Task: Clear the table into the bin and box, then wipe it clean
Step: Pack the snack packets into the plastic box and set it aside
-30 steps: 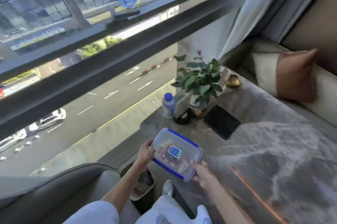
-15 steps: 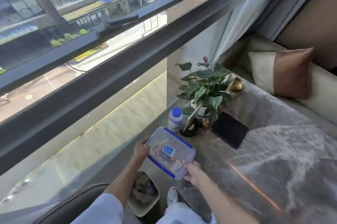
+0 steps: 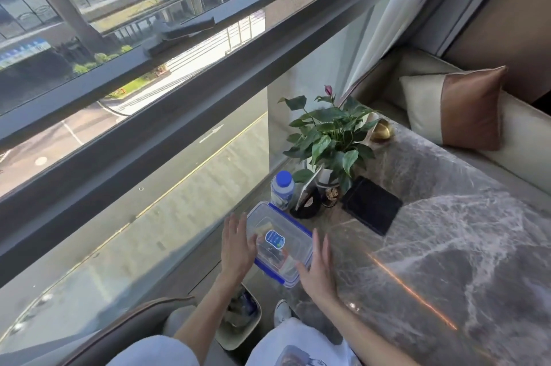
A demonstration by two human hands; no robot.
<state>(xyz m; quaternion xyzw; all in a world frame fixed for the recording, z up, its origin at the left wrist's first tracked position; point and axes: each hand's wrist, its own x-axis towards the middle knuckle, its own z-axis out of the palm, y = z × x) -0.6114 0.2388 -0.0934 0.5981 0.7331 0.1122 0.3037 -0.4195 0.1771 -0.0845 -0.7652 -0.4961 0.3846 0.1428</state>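
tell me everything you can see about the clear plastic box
The box is a clear plastic rectangular container with a blue-edged lid on and a blue oval label on top. Items show dimly inside. It lies flat at the window-side corner of the marble table. The left hand and right hand flank it with straight fingers, at its edges; contact is unclear.

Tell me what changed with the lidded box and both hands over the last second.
Both hands held the box by its ends; it has ended up closer to the bottle, on the table. The left hand and right hand have let go, their fingers straight on either side of it. The bottle, plant, black pad and bin stayed put.
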